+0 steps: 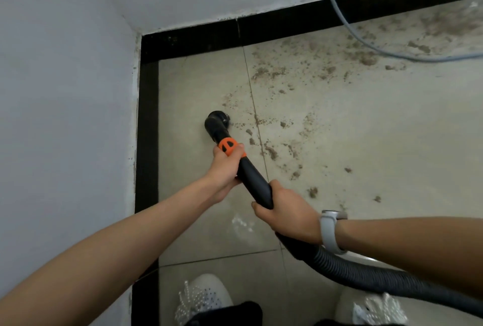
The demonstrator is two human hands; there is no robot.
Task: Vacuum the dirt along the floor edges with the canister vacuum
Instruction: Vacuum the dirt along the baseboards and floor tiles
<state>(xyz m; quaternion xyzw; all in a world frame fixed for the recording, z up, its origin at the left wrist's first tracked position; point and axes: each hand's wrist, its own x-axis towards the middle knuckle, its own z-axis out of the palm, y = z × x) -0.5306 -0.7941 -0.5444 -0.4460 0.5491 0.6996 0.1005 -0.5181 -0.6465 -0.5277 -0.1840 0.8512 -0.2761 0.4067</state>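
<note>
at the corner: tiled floor [209, 85] is meeting black skirting [147, 127] along two walls; judged, edge cleaning is underway.
dirt [339, 64]: brown crumbs are lying right of the nozzle and thickening toward the far skirting.
hose [366, 276]: ribbed, trailing off lower right.
wand [254, 181]: angling down so the nozzle [217, 123] is sitting on the tile near the left skirting, at the dirt's edge.
left hand [226, 166]: clenching the wand at its orange collar [228, 146], steering.
right hand [286, 212]: gripping the wand's rear end, likely bearing its weight.
grey cable [337, 9]: dangling over the far dirt; could snag.
shoes [203, 297]: standing close below.
</note>
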